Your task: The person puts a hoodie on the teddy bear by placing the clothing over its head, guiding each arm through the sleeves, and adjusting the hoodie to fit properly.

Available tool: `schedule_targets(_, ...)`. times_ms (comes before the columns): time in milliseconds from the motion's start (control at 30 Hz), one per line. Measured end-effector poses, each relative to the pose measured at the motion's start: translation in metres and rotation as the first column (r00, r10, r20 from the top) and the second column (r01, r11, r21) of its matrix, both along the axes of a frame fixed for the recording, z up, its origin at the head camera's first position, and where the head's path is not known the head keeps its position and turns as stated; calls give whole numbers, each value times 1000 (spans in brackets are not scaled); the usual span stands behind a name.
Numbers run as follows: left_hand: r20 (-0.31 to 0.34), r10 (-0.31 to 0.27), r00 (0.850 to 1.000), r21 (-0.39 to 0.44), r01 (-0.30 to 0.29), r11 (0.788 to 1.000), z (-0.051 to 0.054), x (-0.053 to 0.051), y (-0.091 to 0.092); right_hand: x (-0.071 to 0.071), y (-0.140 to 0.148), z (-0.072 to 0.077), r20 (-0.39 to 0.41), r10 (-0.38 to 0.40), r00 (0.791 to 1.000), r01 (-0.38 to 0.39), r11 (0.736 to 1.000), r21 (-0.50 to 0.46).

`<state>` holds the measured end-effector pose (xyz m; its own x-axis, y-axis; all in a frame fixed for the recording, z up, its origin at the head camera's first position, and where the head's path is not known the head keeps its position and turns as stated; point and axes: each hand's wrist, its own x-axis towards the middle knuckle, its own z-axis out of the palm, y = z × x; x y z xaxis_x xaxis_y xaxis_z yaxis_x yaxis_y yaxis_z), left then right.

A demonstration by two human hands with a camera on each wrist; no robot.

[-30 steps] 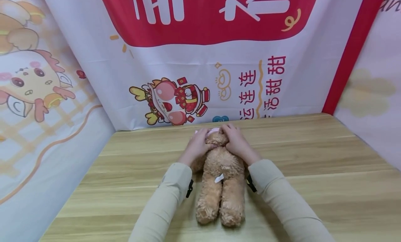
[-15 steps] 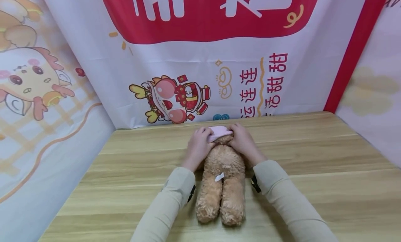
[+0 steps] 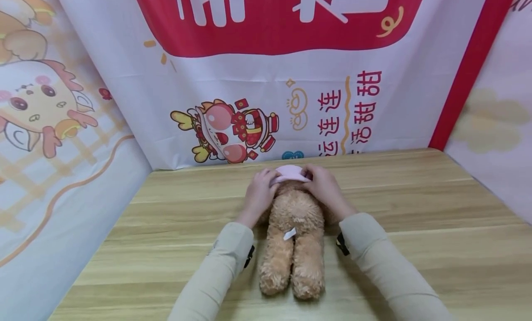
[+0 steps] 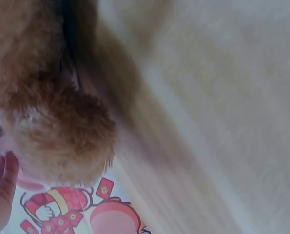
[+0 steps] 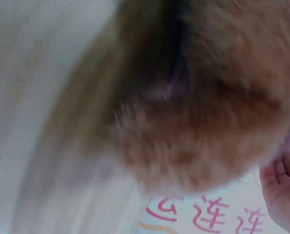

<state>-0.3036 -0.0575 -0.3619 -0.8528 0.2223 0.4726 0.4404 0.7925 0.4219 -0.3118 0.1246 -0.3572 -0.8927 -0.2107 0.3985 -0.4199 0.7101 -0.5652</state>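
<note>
Plush toy [image 3: 296, 215], brown & furry, lies lengthwise mid-tbl, legs twd me, head end up near the far edge, w/ a pale pink cap [image 3: 289, 172] on it. L hand [image 3: 260, 191] has its fingers bent over the cap's L side, pinching the brim; R hand [image 3: 326, 189] does likewise on the R side, thumb & fingers closed on the rim, so neither hand is spread & both grip the same cap, one per side. Fur sits btwn & below my wrists. Small white tag [image 3: 289, 233] pokes up where the legs meet. Re room: tabletop [image 3: 415, 205] runs wide on my R, less so on my L, its side edges well apart from the toy both ways; the L edge slants out twd me. Far side's tight: only a narrow strip of wood btwn cap & the red-and-white banner [image 3: 257, 71], which hangs right at the back edge. Printed cloth [image 3: 62, 173] walls off the L side, paler cloth [image 3: 490, 173] the R. Forearms in beige sleeves straddle the toy, L sleeve [image 3: 216, 270] & R sleeve [image 3: 386, 261], w/ wood showing btwn each & the legs. L wrist cam: fur up close, bent fingers at the view's edge, tabletop alongside. R wrist cam: same sort of thing, fur blurry, folded fingers at the far side.
</note>
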Motion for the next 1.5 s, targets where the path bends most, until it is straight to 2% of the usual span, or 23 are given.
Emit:
schedule_targets(100, 7, -15, 1000, -28, 16, 999, 3, -1, -2, 1, 8, 4, 97, 18, 995, -12, 998, -55)
schedule_targets(200, 12, -20, 1000, -74, 20, 997, 6, -2, -1, 1, 14, 6, 124, 35, 992, -26, 997, -74)
schedule_targets(367, -21, -19, 1000, -145, 16, 989, 9, 0, 0, 2, 16, 7, 111, 1, 994, 9, 995, -95)
schedule_targets(500, -28, -61, 998, -141, 56, 988, 10, 3, -1, 1, 19, 7, 47, -4, 999, 10, 993, -116)
schedule_targets(567, -26, -76, 997, -127, 72, 989, 10, 3, -2, 0, 20, 7, 16, 11, 1000, -10, 995, -98)
schedule_targets(733, -14, -79, 997, -105, 77, 992, 8, 4, -4, 0, 20, 9, 30, 50, 998, -49, 998, -47)
schedule_targets(800, -3, -86, 996, -110, 85, 990, 8, 3, -5, 1, 19, 9, 25, 39, 999, -39, 999, -12)
schedule_targets(1000, 19, -132, 991, -141, 134, 981, 9, 2, -5, 4, 13, 4, -79, -2, 997, 15, 987, 163)
schedule_targets(1100, 81, -147, 986, -132, 157, 979, 10, 3, -5, 3, 10, 2, -96, -20, 995, 38, 980, 193)
schedule_targets(1200, 212, -157, 964, -95, 180, 979, 11, 4, -6, 3, 8, 3, -100, -35, 994, 50, 987, 155)
schedule_targets(1267, 297, -164, 941, -59, 189, 980, 10, 6, -8, 4, 8, 5, -87, -34, 996, 44, 992, 120)
schedule_targets(1333, 368, -190, 910, 7, 202, 979, 9, 7, -10, 4, 9, 7, -53, -23, 998, 28, 996, 79)
schedule_targets(1433, 423, -236, 875, 70, 228, 971, 8, 11, -11, 5, 12, 10, 53, 4, 999, -4, 1000, 10)
schedule_targets(1467, 432, -243, 868, 75, 234, 969, 7, 12, -10, 5, 13, 11, 89, 13, 996, -11, 1000, -16)
schedule_targets(1500, 432, -244, 868, 69, 238, 969, 7, 14, -8, 5, 14, 12, 120, 22, 993, -18, 999, -42)
